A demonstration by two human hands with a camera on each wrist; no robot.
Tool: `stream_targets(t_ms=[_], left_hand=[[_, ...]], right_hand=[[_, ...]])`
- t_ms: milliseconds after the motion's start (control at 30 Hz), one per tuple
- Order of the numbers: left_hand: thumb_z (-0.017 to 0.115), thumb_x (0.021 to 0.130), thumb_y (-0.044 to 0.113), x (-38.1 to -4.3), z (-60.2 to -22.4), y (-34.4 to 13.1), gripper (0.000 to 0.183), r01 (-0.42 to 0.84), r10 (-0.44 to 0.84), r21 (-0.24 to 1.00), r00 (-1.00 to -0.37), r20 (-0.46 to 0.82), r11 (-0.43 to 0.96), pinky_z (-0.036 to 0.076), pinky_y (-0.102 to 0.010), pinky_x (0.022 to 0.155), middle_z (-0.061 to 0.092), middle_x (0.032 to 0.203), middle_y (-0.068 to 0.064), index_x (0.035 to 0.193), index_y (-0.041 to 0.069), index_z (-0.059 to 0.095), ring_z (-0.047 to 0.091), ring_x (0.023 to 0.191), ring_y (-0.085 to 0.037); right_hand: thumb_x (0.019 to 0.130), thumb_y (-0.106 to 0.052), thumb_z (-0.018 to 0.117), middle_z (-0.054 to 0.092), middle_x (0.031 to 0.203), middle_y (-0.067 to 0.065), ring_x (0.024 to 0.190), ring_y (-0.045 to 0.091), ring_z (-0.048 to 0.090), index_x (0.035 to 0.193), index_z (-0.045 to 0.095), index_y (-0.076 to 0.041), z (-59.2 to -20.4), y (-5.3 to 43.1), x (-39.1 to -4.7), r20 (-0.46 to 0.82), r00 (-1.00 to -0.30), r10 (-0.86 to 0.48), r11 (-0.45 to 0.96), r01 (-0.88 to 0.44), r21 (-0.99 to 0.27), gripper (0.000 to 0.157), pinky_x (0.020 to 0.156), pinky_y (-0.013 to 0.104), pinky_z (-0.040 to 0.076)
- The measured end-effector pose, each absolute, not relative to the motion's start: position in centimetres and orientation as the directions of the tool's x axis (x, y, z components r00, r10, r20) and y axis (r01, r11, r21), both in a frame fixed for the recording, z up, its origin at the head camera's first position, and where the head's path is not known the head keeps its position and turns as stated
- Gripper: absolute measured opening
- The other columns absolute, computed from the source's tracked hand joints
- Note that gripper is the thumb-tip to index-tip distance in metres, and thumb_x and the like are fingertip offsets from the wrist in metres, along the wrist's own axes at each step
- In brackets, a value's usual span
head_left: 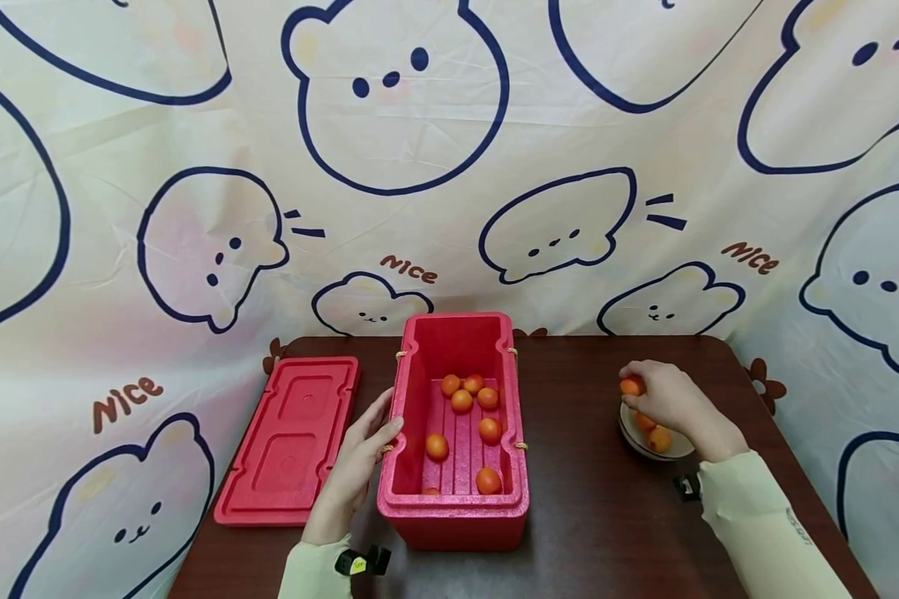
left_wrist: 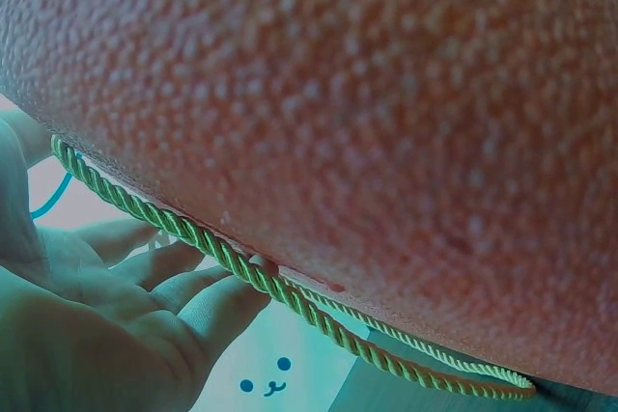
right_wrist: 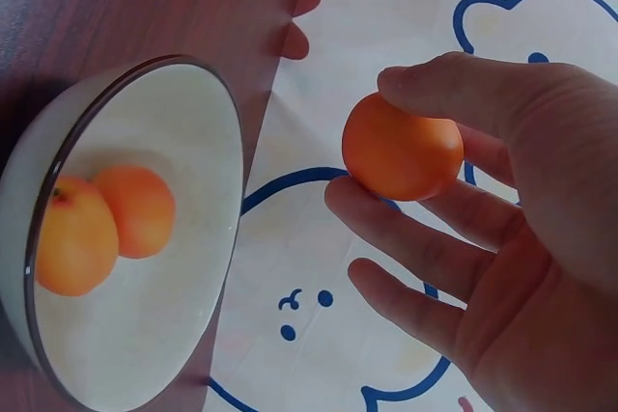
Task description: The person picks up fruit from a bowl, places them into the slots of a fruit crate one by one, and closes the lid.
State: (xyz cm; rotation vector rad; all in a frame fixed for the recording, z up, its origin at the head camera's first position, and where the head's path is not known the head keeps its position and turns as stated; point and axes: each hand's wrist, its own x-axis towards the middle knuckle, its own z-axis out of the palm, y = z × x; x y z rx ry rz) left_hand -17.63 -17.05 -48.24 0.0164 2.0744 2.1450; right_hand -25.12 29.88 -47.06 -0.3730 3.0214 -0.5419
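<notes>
My right hand (head_left: 670,399) pinches a small orange (right_wrist: 403,147) between thumb and fingers, above a white bowl (right_wrist: 198,94) with a dark rim. Two more oranges (right_wrist: 135,211) lie in that bowl in the right wrist view. On the other side, my left hand (head_left: 360,457) rests with extended fingers at the left wall of a red foam box (head_left: 460,528), beside its twisted cord handle (left_wrist: 193,232). Several oranges (head_left: 489,430) are spread over the floor of the box, one partly hidden by the near wall.
A red lid (head_left: 288,441) with recessed panels lies flat on the dark brown table (head_left: 569,516), left of the box. Behind the table hangs a pale cloth (head_left: 449,233) printed with cartoon bears. Another such cloth borders the right side.
</notes>
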Motion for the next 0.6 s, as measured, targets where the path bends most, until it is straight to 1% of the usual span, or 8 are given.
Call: stream_targets(t_ms=[200,367,600], left_hand=[[0.063,0.097,0.023,-17.6,-48.3,-17.0,0.066,-0.099,0.125,0.995,-0.988,-0.095,-0.028,0.056,-0.048,0.092,0.038,0.158,-0.015,0.157,0.018,0.035,0.049,0.131,-0.037],[0.063,0.097,0.022,-17.7,-48.3,-17.0,0.066,-0.106,0.128,0.994,-0.987,-0.101,-0.038,0.057,-0.048,0.092,0.038,0.158,-0.014,0.157,0.019,0.035,0.050,0.131,-0.037],[0.063,0.097,0.022,-17.7,-48.4,-17.1,0.066,-0.106,0.129,0.994,-0.987,-0.100,-0.037,0.057,-0.048,0.091,0.038,0.158,-0.015,0.157,0.018,0.035,0.051,0.130,-0.038]], right_hand=[[0.087,-0.017,0.077,0.068,0.112,0.018,0.087,0.028,0.060,0.118,0.068,-0.001,-46.6,29.5,-25.4,0.016,-0.965,-0.261,0.907,-0.251,-0.339,0.036,0.087,0.055,0.053],[0.087,-0.016,0.077,0.068,0.109,0.016,0.085,0.027,0.060,0.117,0.068,-0.001,-46.2,29.2,-25.6,0.035,-0.962,-0.272,0.903,-0.268,-0.337,0.036,0.083,0.052,0.054],[0.088,-0.018,0.075,0.068,0.114,0.017,0.089,0.029,0.059,0.120,0.068,-0.002,-45.5,28.5,-26.0,0.029,-0.963,-0.268,0.899,-0.260,-0.353,0.036,0.087,0.053,0.053]])
